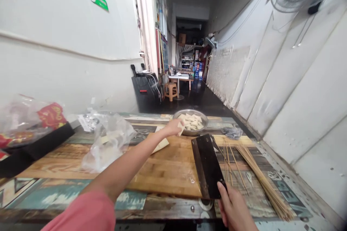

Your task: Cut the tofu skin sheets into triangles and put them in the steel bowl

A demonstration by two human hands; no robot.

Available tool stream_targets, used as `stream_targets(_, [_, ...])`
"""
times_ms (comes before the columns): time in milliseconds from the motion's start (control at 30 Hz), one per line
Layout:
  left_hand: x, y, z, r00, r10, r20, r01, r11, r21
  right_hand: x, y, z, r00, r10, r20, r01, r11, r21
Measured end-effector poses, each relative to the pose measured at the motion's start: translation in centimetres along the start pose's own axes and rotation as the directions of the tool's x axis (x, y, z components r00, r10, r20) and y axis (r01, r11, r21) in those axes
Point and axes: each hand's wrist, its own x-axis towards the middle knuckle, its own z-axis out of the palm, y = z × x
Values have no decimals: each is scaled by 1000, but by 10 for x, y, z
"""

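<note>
My left hand (174, 127) reaches over the far edge of the wooden cutting board (168, 168), closed on pale cut pieces (181, 127) at the near left rim of a round metal bowl (206, 124). Many pale triangular pieces (192, 121) lie in that bowl. My right hand (230, 202) is closed round the handle of a dark cleaver (207, 166), whose broad blade rests along the board's right edge. A pale flat sheet (161, 145) lies at the board's back left, partly hidden by my left forearm.
Right of the board are a bundle of thin sticks (264, 180) and several loose ones. A crumpled grey bag (232, 132) lies behind them. Clear plastic bags (108, 144) and a black tray (35, 148) with packages stand at the left.
</note>
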Motion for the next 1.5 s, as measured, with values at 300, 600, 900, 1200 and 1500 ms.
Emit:
stream_targets(300, [22, -3, -17, 993, -6, -119, 18, 994, 107, -2, 5, -5, 997, 50, -52, -48, 998, 42])
stream_targets(600, [-105, -68, 13, 942, -335, -29, 328, 896, 300, -7, -14, -4, 999, -9, 50, 14, 995, -95])
stream_targets(900, [-129, -29, 33, 968, -238, -75, 249, 922, 297, 9, -60, -1, 975, -182, 126, 221, 800, -558])
stream_targets(1200, [-142, -15, 38, 975, -36, -218, 125, 903, 412, 13, -62, -7, 973, -200, 117, 230, 755, -614])
stream_targets(1500, [-176, 1, 81, 884, 424, -199, -285, 824, 489, 10, -63, -17, 954, -174, 246, 301, 605, -737])
